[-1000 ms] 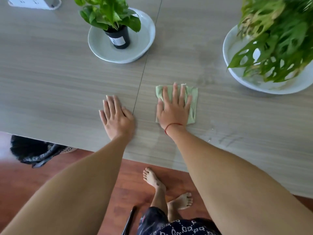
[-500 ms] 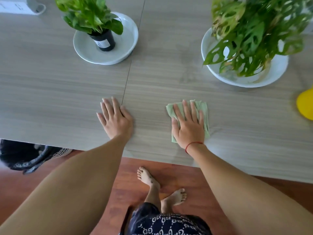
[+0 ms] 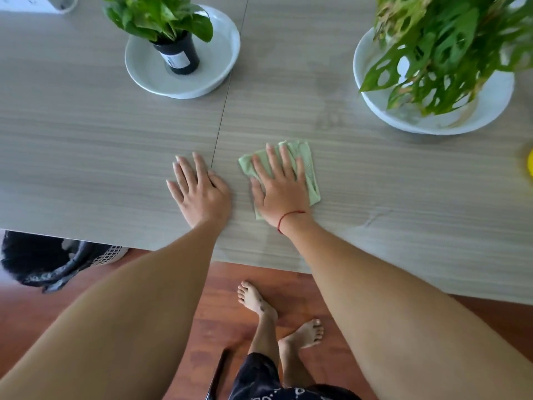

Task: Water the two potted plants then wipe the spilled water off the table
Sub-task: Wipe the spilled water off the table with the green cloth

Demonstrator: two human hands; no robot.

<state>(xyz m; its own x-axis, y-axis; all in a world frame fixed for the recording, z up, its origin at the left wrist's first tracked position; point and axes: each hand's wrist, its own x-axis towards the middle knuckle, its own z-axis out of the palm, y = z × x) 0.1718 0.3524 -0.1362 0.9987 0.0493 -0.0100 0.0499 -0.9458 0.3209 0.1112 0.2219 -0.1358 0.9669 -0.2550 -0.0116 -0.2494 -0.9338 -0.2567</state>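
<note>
Right hand (image 3: pixel 281 189) flat on green cloth (image 3: pixel 310 168), left hand (image 3: pixel 200 192) flat on table (image 3: pixel 86 145)

Nothing really readable here. The black pot (image 3: pixel 177 54) has a white label (image 3: pixel 176 59) but the print's too blurry, and the shorts (image 3: pixel 259 382) just show a repeating pattern.

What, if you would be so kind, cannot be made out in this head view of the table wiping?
- Pot of the right-hand plant: hidden by its own holed leaves.
- Yellow object: cut off by the right edge, so it cannot be identified.
- White item: cut off by the top edge.
- Table under the green cloth: covered by the cloth and right hand.
</note>
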